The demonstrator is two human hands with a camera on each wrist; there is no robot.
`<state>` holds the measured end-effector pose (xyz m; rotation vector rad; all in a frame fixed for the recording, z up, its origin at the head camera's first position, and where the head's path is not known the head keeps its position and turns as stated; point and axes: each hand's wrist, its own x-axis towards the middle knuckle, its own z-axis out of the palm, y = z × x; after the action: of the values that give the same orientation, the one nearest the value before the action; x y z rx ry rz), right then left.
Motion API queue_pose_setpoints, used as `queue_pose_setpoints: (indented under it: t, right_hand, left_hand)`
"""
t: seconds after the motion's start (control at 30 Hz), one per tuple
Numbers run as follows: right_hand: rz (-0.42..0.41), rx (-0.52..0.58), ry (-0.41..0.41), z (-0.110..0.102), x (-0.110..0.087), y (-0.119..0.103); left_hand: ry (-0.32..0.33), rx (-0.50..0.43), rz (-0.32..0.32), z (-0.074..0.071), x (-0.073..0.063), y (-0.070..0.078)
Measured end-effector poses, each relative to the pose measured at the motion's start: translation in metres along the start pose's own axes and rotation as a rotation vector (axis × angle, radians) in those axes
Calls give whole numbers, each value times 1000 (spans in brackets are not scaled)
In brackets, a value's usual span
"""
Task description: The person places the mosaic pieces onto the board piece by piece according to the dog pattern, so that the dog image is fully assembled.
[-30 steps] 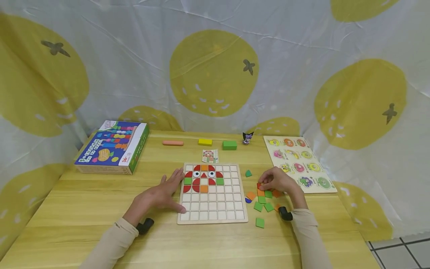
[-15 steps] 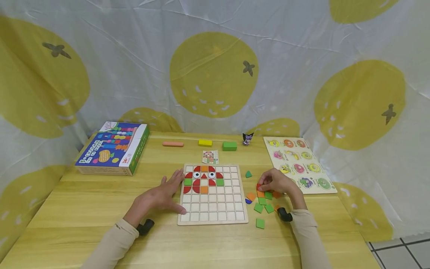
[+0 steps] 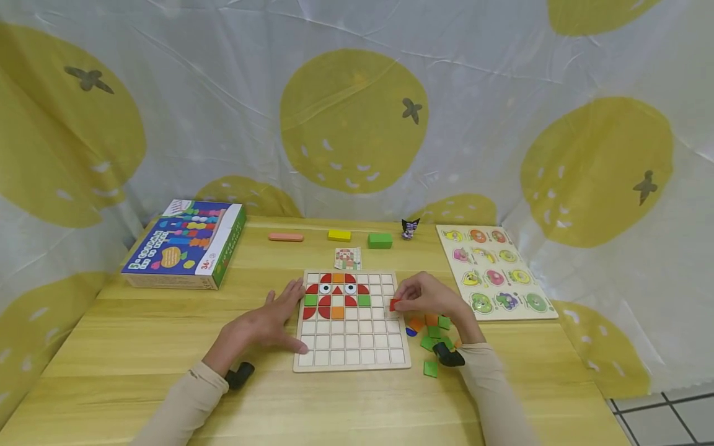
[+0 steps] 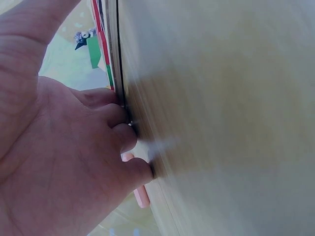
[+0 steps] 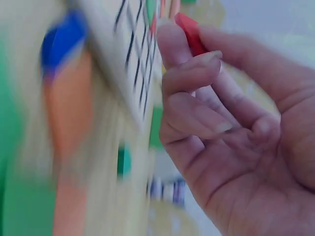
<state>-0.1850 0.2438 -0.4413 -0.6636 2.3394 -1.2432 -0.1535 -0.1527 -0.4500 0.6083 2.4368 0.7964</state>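
A wooden grid board [image 3: 357, 347] lies mid-table, its upper left squares filled with red, green and orange tiles and two eye tiles. My left hand [image 3: 264, 325] lies along its left edge, fingers spread, thumb at the lower left corner. In the left wrist view the fingertips [image 4: 142, 172] rest on the wood by the board's side. Over the board's right edge, my right hand [image 3: 429, 296] pinches a red tile [image 5: 191, 33] between thumb and forefinger, the other fingers curled in. Loose green tiles [image 3: 430, 368] and orange ones [image 3: 431, 319] lie beneath and beside that wrist.
A small picture card [image 3: 348, 258] lies behind the board. Farther back are a pink stick [image 3: 286, 237], a yellow block [image 3: 339, 235], a green block [image 3: 380, 241] and a figurine [image 3: 409, 229]. A toy box [image 3: 184, 244] stands left, a fruit puzzle board [image 3: 496, 272] right.
My right hand has lifted the red tile from the loose pile and carried it left to the board's right edge. The left hand has stayed in place.
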Motion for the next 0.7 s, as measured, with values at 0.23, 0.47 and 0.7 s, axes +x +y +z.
queue_pose_setpoints:
  t: [0.23,0.47,0.7]
  right_hand:
    - [-27,-32,41,39,39,-17]
    - [37,-51,149,66,55,-23]
    - [35,-89,151,70,61,-29]
  left_hand:
    - [-3,10,7,0,0,-2]
    - [-5,12,3,1,1,-2]
    - [0,4,0,1,0,-2]
